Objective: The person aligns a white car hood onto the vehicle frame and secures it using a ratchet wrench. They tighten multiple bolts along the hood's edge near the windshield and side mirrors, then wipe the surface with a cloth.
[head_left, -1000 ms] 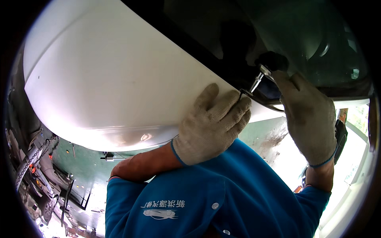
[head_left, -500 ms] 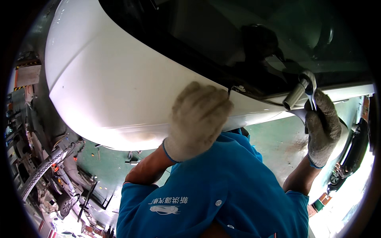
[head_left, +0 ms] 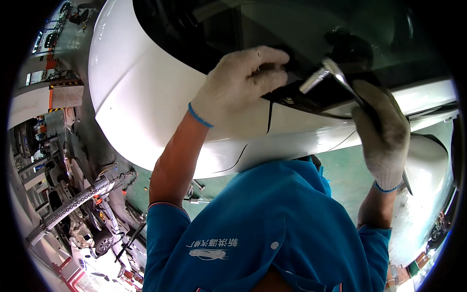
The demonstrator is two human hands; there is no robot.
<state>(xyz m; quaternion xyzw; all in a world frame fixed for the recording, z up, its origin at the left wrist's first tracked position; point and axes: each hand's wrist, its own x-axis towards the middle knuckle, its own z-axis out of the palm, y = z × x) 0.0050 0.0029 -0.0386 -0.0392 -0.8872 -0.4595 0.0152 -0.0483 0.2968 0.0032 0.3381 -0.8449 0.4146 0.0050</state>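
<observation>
Ratchet of silver metal point(head_left: 335, 73) clamped in right cream-gloved grip point(head_left: 385, 135), head jutting over dark glass windscreen point(head_left: 287, 24); left grip point(head_left: 241, 80) parted.

Shiny metal ratchet point(head_left: 339, 76), cloth gloves point(head_left: 231, 85)

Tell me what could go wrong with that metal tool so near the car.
The ratchet in the right hand shows against the dark glass, so a slip might chip it. Its socket might scratch the white bodywork if knocked against it. The left hand, not far from the socket, could get bumped.
</observation>
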